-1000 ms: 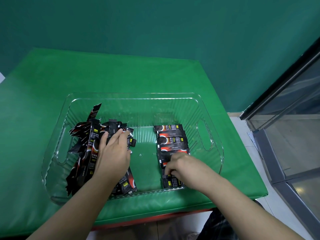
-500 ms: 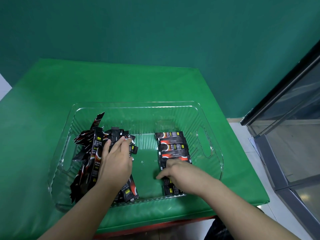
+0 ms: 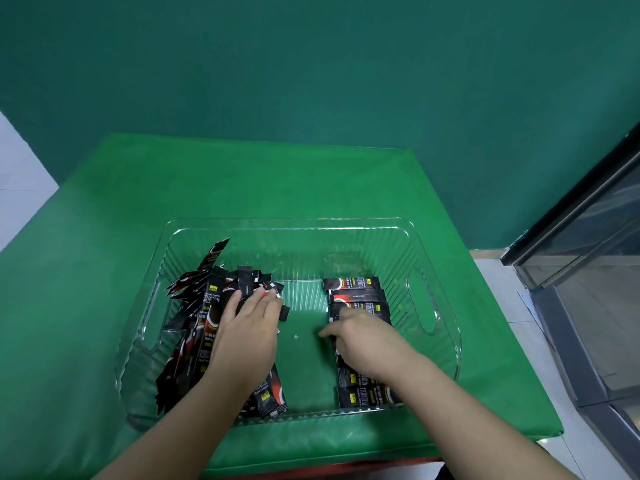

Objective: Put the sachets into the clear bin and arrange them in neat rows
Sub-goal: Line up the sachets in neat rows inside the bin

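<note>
Left hand (image 3: 247, 332) lies flat on the loose pile of sachets (image 3: 202, 327) in the bin (image 3: 446, 341), fingers straight and together. Right hand (image 3: 363, 336) rests on the sachet row (image 3: 356, 292), which runs beyond and behind its fingers; can't tell their curl.

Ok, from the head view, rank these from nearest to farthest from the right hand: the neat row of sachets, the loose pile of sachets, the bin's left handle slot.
1. Neat row of sachets: under the right hand, touching.
2. Loose pile of sachets: across the bin's bare middle, under the left hand.
3. Left handle slot: in the clear bin's left wall, beyond the pile.
</note>
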Demonstrator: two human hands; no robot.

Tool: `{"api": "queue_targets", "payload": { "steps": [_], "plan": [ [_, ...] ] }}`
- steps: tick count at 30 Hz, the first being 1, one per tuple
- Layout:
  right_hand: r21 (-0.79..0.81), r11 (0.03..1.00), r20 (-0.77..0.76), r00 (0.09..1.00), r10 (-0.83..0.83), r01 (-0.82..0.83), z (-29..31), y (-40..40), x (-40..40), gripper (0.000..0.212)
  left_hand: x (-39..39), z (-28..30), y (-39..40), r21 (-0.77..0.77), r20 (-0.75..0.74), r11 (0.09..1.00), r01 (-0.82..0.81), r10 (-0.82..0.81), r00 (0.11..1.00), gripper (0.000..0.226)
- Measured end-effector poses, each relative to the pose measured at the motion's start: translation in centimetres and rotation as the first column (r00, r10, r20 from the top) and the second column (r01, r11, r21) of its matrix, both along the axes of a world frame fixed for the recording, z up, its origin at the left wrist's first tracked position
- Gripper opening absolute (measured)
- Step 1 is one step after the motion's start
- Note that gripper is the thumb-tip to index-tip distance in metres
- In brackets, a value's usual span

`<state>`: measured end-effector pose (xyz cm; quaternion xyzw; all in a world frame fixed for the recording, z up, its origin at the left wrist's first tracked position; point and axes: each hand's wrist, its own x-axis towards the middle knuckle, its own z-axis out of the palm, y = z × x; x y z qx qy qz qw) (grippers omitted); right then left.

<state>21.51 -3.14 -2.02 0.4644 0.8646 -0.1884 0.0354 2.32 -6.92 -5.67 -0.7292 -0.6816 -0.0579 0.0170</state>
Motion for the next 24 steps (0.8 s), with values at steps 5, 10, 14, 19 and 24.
{"api": "queue_targets", "payload": {
  "steps": [5, 10, 14, 19, 24],
  "plan": [
    [0.040, 0.999, -0.093, 0.996, 0.012, -0.009, 0.2, 0.7, -1.4, 0.035, -0.1, 1.6, 0.7, -0.099, -0.250, 0.991, 0.086, -0.108, 0.962, 0.051],
    [-0.009, 0.999, -0.150, 0.988, -0.034, 0.033, -0.8, 1.8, -3.7, 0.040, -1.7, 1.3, 0.6, -0.061, -0.219, 0.991, 0.118, -0.129, 0.967, 0.056],
    [-0.082, 0.991, -0.191, 0.974, -0.124, 0.110, -1.6, 2.9, -5.7, 0.052, -2.6, 0.7, 0.0, -0.136, -0.100, 0.981, 0.138, -0.152, 0.983, 0.063],
    [-0.174, 0.966, -0.223, 0.948, -0.229, 0.192, -2.4, 3.7, -7.6, 0.057, -2.5, 0.4, -0.3, -0.063, -0.099, 0.989, 0.137, -0.143, 0.985, 0.066],
    [-0.109, 0.967, -0.154, 0.957, -0.244, 0.229, -2.9, 3.6, -8.7, 0.046, -2.6, -0.2, -0.3, -0.002, -0.084, 0.991, 0.131, -0.131, 0.988, 0.063]
  ]
}}
